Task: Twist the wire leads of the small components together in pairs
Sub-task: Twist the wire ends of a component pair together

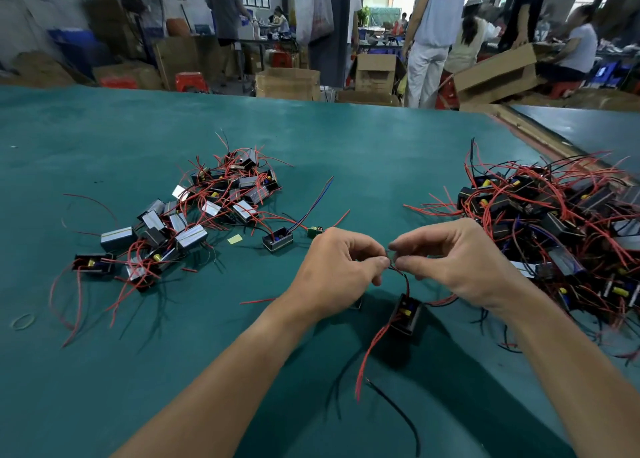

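- Nearest, a red lead [369, 353] and a black lead [398, 412] trail loose over the near part of the green desk [104, 371].
- Both run from a small black component [405, 314] that hangs just below the hands, near the centre.
- The left hand [341, 267] and right hand [457, 260] meet fingertip to fingertip. Thumb and forefinger of each pinch the component's upper wire leads [404, 281], and the other fingers are curled.
- Left of the hands, a lone component [277, 240] sits by a yellow scrap [235, 239], and a rubber band [23, 320] lies at the far left.
- Farther out are a loose left pile [194, 211] of components and a denser right pile [561, 222], both tangled in red wire.
- Beyond the desk's far edge stand cardboard boxes [289, 83] and blurred people [433, 42].
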`<state>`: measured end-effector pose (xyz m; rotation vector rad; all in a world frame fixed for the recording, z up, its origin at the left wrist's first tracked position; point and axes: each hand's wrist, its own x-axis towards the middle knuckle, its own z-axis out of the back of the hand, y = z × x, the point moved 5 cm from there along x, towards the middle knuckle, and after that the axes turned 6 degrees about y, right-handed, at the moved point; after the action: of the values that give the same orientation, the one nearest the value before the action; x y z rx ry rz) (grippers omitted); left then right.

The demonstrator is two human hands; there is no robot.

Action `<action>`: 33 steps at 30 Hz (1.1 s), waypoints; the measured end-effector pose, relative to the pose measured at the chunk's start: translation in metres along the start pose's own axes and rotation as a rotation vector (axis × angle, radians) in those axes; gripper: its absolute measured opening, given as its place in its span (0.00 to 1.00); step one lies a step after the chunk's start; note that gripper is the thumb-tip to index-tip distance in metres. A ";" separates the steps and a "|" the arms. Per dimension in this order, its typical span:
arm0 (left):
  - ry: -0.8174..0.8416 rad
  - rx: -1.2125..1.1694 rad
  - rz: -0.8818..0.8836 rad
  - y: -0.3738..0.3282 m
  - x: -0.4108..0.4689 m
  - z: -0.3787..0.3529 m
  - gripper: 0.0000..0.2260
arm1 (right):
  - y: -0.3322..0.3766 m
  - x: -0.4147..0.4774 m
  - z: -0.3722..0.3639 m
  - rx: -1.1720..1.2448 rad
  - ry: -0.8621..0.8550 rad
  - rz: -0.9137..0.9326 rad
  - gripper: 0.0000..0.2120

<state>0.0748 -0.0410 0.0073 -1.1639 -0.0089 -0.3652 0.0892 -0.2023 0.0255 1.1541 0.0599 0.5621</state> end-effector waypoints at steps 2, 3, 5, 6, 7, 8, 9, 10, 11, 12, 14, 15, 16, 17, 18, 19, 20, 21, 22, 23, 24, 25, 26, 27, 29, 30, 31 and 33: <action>0.014 -0.004 0.002 0.001 -0.001 -0.002 0.06 | 0.002 -0.001 -0.002 0.010 0.017 -0.001 0.14; 0.016 -0.004 0.000 0.001 -0.001 -0.003 0.06 | 0.003 -0.001 -0.002 0.006 0.026 0.000 0.12; 0.007 0.001 -0.013 0.002 -0.001 -0.003 0.06 | 0.005 -0.001 -0.003 -0.011 0.034 -0.006 0.07; -0.002 0.004 -0.022 0.002 -0.001 -0.003 0.05 | 0.005 -0.001 -0.004 -0.014 0.034 -0.014 0.06; -0.012 0.009 -0.035 0.001 -0.002 -0.003 0.05 | 0.005 -0.001 -0.004 -0.014 0.033 -0.022 0.07; -0.022 0.020 -0.056 0.000 -0.002 -0.004 0.05 | 0.005 -0.001 -0.005 -0.014 0.033 -0.035 0.08; -0.032 0.043 -0.081 -0.001 -0.003 -0.004 0.04 | 0.004 -0.001 -0.005 -0.015 0.031 -0.053 0.09; -0.041 0.080 -0.109 -0.003 -0.004 -0.005 0.04 | 0.002 0.000 -0.006 -0.016 0.027 -0.081 0.10; -0.050 0.132 -0.139 -0.005 -0.005 -0.006 0.03 | -0.002 0.001 -0.006 -0.016 0.019 -0.114 0.11; -0.061 0.197 -0.172 -0.007 -0.006 -0.007 0.03 | -0.006 0.001 -0.007 -0.016 0.007 -0.147 0.12; -0.090 0.314 -0.226 -0.011 -0.009 -0.007 0.04 | -0.010 0.002 -0.009 -0.002 -0.017 -0.182 0.11; -0.108 0.332 -0.238 -0.012 -0.009 -0.006 0.04 | -0.010 0.003 -0.009 0.018 -0.027 -0.174 0.10; -0.123 0.324 -0.236 -0.012 -0.009 -0.005 0.04 | -0.009 0.003 -0.009 0.039 -0.034 -0.150 0.09; -0.131 0.303 -0.223 -0.012 -0.008 -0.003 0.04 | -0.007 0.003 -0.009 0.047 -0.037 -0.120 0.09; -0.127 0.278 -0.203 -0.011 -0.007 -0.003 0.04 | -0.005 0.003 -0.007 0.040 -0.034 -0.091 0.08; -0.117 0.256 -0.182 -0.009 -0.007 -0.003 0.04 | -0.004 0.003 -0.006 0.018 -0.024 -0.067 0.08; -0.107 0.239 -0.165 -0.008 -0.006 -0.003 0.04 | -0.003 0.002 -0.005 -0.013 -0.010 -0.049 0.08; -0.098 0.226 -0.151 -0.008 -0.005 -0.003 0.04 | -0.003 0.002 -0.004 -0.050 0.007 -0.035 0.08; -0.091 0.216 -0.139 -0.007 -0.005 -0.003 0.04 | -0.002 0.002 -0.003 -0.088 0.026 -0.027 0.08; -0.083 0.208 -0.127 -0.007 -0.005 -0.003 0.03 | -0.002 0.001 -0.003 -0.122 0.047 -0.024 0.08; -0.075 0.202 -0.117 -0.006 -0.004 -0.003 0.03 | -0.002 0.000 -0.003 -0.152 0.067 -0.025 0.07; -0.067 0.195 -0.107 -0.006 -0.004 -0.003 0.03 | -0.001 0.000 -0.004 -0.180 0.083 -0.027 0.07; -0.062 0.189 -0.099 -0.005 -0.004 -0.003 0.03 | -0.001 -0.001 -0.004 -0.207 0.094 -0.028 0.07; -0.058 0.184 -0.095 -0.005 -0.005 -0.003 0.03 | 0.000 -0.001 -0.004 -0.229 0.099 -0.029 0.07; -0.055 0.174 -0.089 -0.005 -0.004 -0.003 0.03 | 0.001 -0.001 -0.005 -0.263 0.107 -0.029 0.08; -0.053 0.169 -0.085 -0.005 -0.004 -0.003 0.03 | 0.002 0.000 -0.006 -0.280 0.110 -0.027 0.09; -0.051 0.164 -0.081 -0.005 -0.004 -0.003 0.03 | 0.003 0.000 -0.007 -0.295 0.111 -0.025 0.10; -0.049 0.155 -0.074 -0.004 -0.004 -0.003 0.03 | 0.003 0.001 -0.009 -0.316 0.109 -0.030 0.12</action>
<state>0.0695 -0.0441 0.0093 -1.0203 -0.1213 -0.3948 0.0855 -0.1930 0.0246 0.8138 0.0785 0.5842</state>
